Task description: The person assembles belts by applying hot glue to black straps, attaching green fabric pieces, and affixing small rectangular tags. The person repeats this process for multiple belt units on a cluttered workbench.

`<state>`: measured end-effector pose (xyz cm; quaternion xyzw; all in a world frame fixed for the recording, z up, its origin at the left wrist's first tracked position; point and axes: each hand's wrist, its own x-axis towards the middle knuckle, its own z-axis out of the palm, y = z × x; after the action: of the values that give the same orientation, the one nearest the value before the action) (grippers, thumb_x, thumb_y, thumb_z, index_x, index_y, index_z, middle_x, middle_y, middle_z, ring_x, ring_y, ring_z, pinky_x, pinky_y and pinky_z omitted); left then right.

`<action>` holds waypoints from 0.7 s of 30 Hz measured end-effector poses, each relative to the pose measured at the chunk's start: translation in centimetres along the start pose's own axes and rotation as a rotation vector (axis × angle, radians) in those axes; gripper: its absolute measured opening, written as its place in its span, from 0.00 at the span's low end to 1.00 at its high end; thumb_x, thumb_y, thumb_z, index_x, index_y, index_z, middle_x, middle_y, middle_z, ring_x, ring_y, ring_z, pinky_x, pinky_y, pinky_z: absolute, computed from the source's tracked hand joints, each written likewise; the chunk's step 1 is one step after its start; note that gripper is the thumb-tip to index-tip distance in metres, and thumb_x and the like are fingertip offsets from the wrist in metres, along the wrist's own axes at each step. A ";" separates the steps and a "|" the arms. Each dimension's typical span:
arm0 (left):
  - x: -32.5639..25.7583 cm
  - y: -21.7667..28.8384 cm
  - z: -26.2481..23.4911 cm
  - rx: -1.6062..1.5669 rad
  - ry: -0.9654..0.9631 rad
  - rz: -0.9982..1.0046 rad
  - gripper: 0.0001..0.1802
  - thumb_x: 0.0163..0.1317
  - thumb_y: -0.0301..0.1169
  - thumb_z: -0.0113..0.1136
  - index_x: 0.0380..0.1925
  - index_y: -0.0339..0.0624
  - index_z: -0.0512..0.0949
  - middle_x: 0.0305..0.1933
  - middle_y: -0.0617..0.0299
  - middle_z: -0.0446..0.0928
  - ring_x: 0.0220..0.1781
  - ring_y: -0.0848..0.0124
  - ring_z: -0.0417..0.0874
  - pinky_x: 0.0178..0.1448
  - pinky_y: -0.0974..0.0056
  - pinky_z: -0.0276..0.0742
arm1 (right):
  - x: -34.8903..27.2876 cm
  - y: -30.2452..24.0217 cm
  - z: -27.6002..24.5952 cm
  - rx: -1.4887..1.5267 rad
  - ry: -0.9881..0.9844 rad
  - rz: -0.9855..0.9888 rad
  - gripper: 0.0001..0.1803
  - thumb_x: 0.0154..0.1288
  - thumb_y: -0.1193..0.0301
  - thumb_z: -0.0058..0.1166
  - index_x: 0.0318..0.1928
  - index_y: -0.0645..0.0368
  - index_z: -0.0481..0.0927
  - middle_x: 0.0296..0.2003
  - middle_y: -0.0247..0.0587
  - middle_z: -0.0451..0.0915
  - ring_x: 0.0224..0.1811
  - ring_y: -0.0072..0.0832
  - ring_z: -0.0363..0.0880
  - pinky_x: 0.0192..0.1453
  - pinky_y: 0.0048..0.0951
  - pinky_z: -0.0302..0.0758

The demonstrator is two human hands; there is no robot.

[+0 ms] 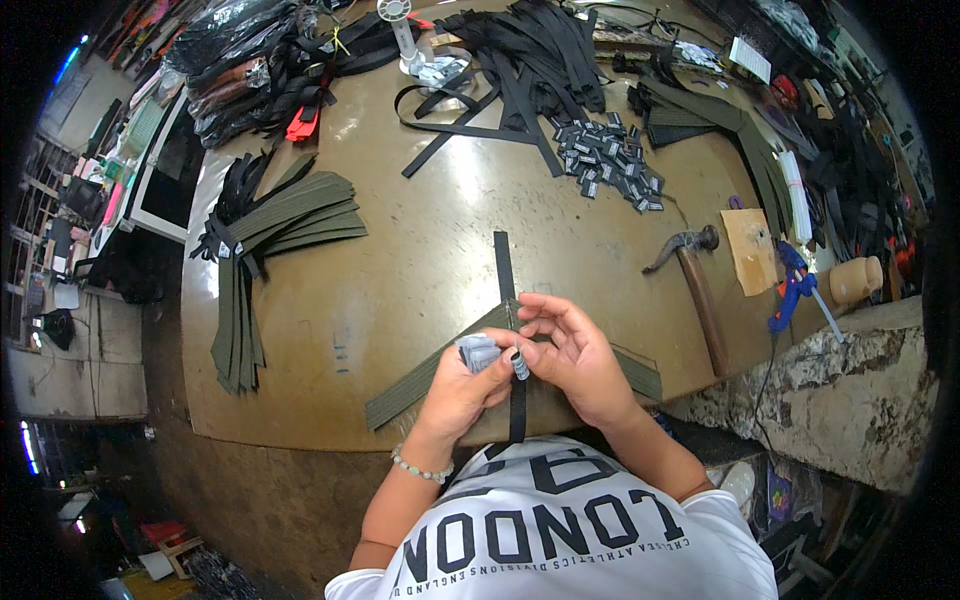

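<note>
My left hand (452, 398) is closed round a small bunch of pale grey fabric labels (477, 352). Between the two thumbs is a small curled label (519, 364), dark inside. My right hand (582, 372) pinches at it with thumb and forefinger, its other fingers loosely raised. Beneath both hands an olive webbing strap (405, 387) lies bent into a wide V with its peak away from me. A narrow black strap (503, 262) runs straight through that peak toward my shirt. The hands hide much of where the straps cross.
Olive straps with black ends (300, 210) lie at left. A pile of small dark labelled pieces (605, 160) sits at back right, near black straps (540, 70). At right are a hammer (705, 310), cardboard (748, 250), a blue glue gun (793, 285) and a tape roll (855, 280).
</note>
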<state>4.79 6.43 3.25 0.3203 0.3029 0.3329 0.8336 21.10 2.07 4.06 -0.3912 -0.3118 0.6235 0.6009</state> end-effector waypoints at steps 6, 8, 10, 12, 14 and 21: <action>-0.3 0.5 0.9 0.538 0.231 0.236 0.10 0.66 0.33 0.67 0.38 0.35 0.83 0.31 0.69 0.79 0.30 0.83 0.73 0.34 0.75 0.70 | -0.3 -1.6 -2.0 -0.180 -0.124 0.018 0.15 0.69 0.77 0.60 0.54 0.70 0.79 0.46 0.41 0.78 0.47 0.24 0.81 0.52 0.25 0.80; -0.4 0.7 1.5 0.608 0.251 0.284 0.10 0.66 0.31 0.68 0.37 0.34 0.83 0.32 0.68 0.81 0.32 0.82 0.75 0.38 0.73 0.73 | -0.5 -1.8 -2.1 -0.302 -0.099 -0.031 0.13 0.69 0.78 0.60 0.51 0.71 0.80 0.46 0.42 0.79 0.47 0.25 0.81 0.50 0.25 0.82; -0.4 1.0 1.9 0.694 0.248 0.280 0.09 0.65 0.30 0.68 0.36 0.34 0.84 0.32 0.67 0.82 0.33 0.82 0.76 0.39 0.74 0.73 | -0.6 -1.8 -2.1 -0.241 -0.088 -0.003 0.12 0.69 0.78 0.59 0.50 0.72 0.81 0.46 0.43 0.79 0.46 0.26 0.83 0.50 0.24 0.83; -0.5 1.2 2.2 0.705 0.259 0.277 0.08 0.64 0.29 0.68 0.36 0.33 0.84 0.33 0.66 0.83 0.34 0.82 0.76 0.39 0.74 0.73 | -0.6 -1.8 -2.2 -0.215 -0.090 0.016 0.12 0.69 0.79 0.58 0.49 0.72 0.81 0.46 0.44 0.79 0.44 0.26 0.83 0.50 0.24 0.84; -0.5 1.1 2.4 0.635 0.281 0.277 0.08 0.64 0.28 0.68 0.36 0.33 0.85 0.34 0.65 0.84 0.35 0.82 0.77 0.40 0.74 0.74 | -0.5 -1.9 -2.2 -0.222 -0.077 0.031 0.12 0.69 0.79 0.58 0.50 0.72 0.81 0.46 0.44 0.79 0.43 0.26 0.84 0.50 0.24 0.84; -0.7 0.9 2.3 0.664 0.289 0.243 0.08 0.63 0.27 0.69 0.37 0.33 0.85 0.34 0.64 0.84 0.36 0.81 0.78 0.41 0.74 0.75 | -0.7 -1.9 -2.6 -0.198 -0.082 0.025 0.12 0.69 0.78 0.59 0.50 0.72 0.81 0.46 0.44 0.80 0.43 0.26 0.84 0.50 0.25 0.84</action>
<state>5.75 5.66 5.50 0.5563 0.4685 0.3546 0.5876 24.32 1.34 4.47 -0.4265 -0.3914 0.6126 0.5382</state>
